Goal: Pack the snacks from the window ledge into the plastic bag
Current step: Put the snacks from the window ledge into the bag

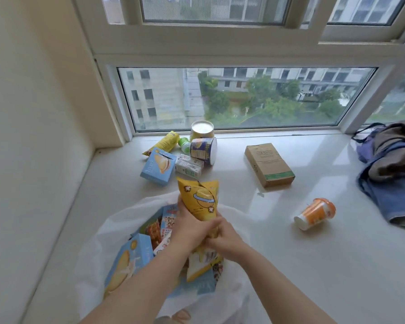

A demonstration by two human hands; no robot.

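Both hands hold a yellow snack packet [200, 197] upright over the open white plastic bag [96, 256]. My left hand [192, 226] grips its middle and my right hand [222, 239] grips its lower part. Inside the bag lie a light blue biscuit box [126, 260] and several colourful packets [160, 226]. On the window ledge [290, 265] beyond stand a blue box [157, 166], a yellow packet [164, 142], a green bottle [184, 144], two tubs [202, 143], small cartons [188, 166], a brown cardboard box [268, 164] and a tipped orange cup [316, 213].
A pile of clothes and a bag [391, 169] lies at the right end of the ledge. The wall [33, 136] closes the left side and the window glass [243, 99] the back. Bare ledge lies between the cardboard box and the clothes.
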